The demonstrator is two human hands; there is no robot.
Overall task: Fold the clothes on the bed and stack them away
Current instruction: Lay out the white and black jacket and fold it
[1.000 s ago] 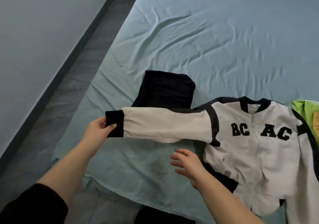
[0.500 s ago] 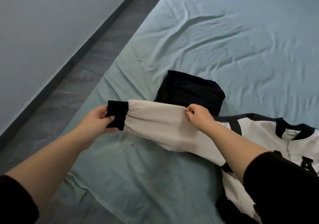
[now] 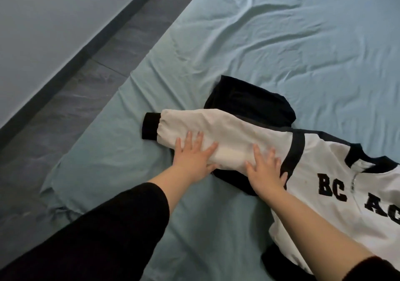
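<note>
Jacket (image 3: 337, 172), white with black trim and block lettering on the chest, lies front-up on the bed (image 3: 281, 42) at the near right, its body running out of view at the right edge. We note its sleeve (image 3: 233, 129) laid out flat to the left, with the black cuff (image 3: 150, 129) outermost. The sleeve crosses a folded black garment (image 3: 255, 99), which shows beyond it. A dark edge under the hands may be the same garment; we cannot confirm this. The left hand (image 3: 192, 157) rests palm-down on the sleeve near the cuff, fingers (image 3: 200, 139) straight and spread. The right hand (image 3: 265, 172) presses likewise nearer the black shoulder band, fingers (image 3: 257, 153) spread, pinching nothing. We judge that the flat palms serve to smooth the sleeve and press out wrinkles so that a later fold keeps a clean line; spread fingers cover more cloth at once. The jacket is presumably laid zip-up so the sleeves can be brought in across the front. Step in hand: flattening before the first fold, since the jacket is not yet folded at all. Concern: drawing the sleeve inward could drag the black garment and disturb its fold. Grey floor (image 3: 86, 86) and a pale wall (image 3: 43, 10) border the bed on the left.
</note>
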